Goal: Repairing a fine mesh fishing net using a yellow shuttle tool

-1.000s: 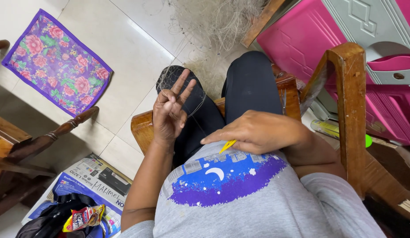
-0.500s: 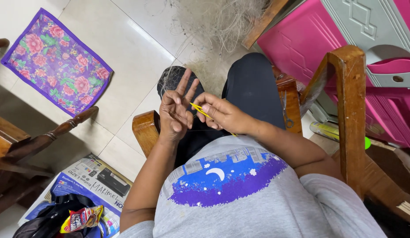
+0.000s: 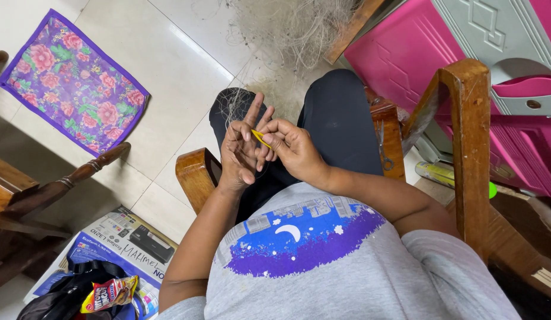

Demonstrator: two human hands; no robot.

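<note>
Hands have closed together over the lap: the right hand, back from the waist, pinches the yellow netting needle against the spread-fingered left hand holding the fine net, so another mesh knot seems underway.

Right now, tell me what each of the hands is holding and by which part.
The right hand pinches a yellow needle near its rear end. The left hand has fishing net strands looped over its spread fingers.
</note>
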